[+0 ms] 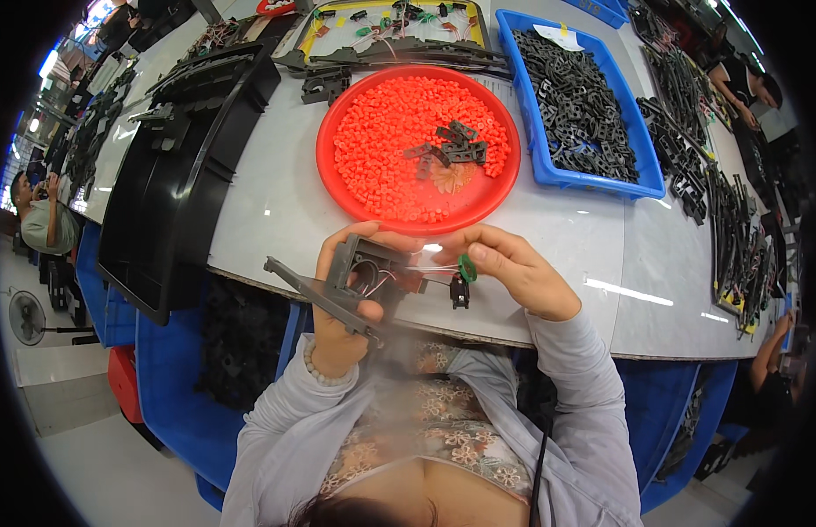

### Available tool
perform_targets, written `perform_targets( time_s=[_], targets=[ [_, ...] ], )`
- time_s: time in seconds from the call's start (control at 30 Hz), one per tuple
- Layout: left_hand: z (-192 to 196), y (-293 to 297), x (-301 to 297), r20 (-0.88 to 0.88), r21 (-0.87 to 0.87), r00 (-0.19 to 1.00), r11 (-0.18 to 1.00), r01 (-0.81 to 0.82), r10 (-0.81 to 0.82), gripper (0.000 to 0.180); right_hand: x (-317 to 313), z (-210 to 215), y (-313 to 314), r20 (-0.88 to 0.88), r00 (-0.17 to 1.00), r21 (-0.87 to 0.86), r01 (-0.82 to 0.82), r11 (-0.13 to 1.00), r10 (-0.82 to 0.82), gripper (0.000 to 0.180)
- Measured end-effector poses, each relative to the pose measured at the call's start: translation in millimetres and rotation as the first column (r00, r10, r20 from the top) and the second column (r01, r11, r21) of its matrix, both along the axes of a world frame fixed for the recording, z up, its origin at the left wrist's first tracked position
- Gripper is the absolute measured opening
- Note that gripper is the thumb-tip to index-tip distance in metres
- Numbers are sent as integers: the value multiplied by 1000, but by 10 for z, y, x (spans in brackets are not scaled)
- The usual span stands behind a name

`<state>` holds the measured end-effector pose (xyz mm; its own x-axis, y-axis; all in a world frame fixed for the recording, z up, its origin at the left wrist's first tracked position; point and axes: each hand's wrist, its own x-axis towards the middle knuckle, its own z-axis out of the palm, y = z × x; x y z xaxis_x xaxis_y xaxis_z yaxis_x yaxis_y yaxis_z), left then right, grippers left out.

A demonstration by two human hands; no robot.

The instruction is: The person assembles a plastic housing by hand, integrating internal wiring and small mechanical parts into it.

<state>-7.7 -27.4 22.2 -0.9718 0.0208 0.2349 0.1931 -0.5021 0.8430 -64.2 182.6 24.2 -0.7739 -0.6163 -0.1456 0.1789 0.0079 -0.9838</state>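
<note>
Holding a grey plastic housing just above the near edge of the bench, the person's left hand wraps it with fingers curled over the top and thumb pressed on the near face. A long thin arm of the housing juts out to the left past the bench edge. It looks rigid and light, best gripped by its boxy body rather than that slender arm, which might flex or snap.

The right hand sits just beside it, thumb and forefinger pinched narrow on a small green ring. Thin red and white wires run from inside the housing toward the ring, and a small black connector hangs below them. The wires look soft and easily kinked; the ring is tiny and probably slippery, so a fingertip pinch suits it.

Farther in, at the middle of the bench, a round red tray holds a heap of small orange pellets and a few dark clips. To its right stands a blue bin full of black plastic parts. Large black moulded panels lie along the left edge, and a yellow-rimmed tray of wired pieces sits at the far edge.
</note>
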Motion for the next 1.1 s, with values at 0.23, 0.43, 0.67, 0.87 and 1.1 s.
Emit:
perform_targets(
  time_s=[0.23, 0.43, 0.67, 0.87, 1.1],
  targets=[
    [28, -17, 1, -25, 18, 1000, 1000, 7, -7, 74, 29, 117, 15, -152, 984, 127, 112, 986, -92, 18],
    [-9, -24, 7, -40, 58, 999, 998, 3, 0, 71, 94, 243, -76, -826, 560, 230, 425, 876, -55, 14],
    [-60, -37, -34, -30, 50, 999, 998, 23, -22, 68, 223, 454, -128, -976, 173, 187, 382, 905, 129, 22],
    [-62, -54, -40, -60, 38, 998, 999, 15, -12, 66, 251, 528, -145, -910, 398, 251, 308, 918, 115, 19],
    [-49, -17, -52, 43, 62, 999, 998, -23, 20, 69, 422, 417, -377, -807, 453, 398, -57, 916, 379, 22]
  ],
)
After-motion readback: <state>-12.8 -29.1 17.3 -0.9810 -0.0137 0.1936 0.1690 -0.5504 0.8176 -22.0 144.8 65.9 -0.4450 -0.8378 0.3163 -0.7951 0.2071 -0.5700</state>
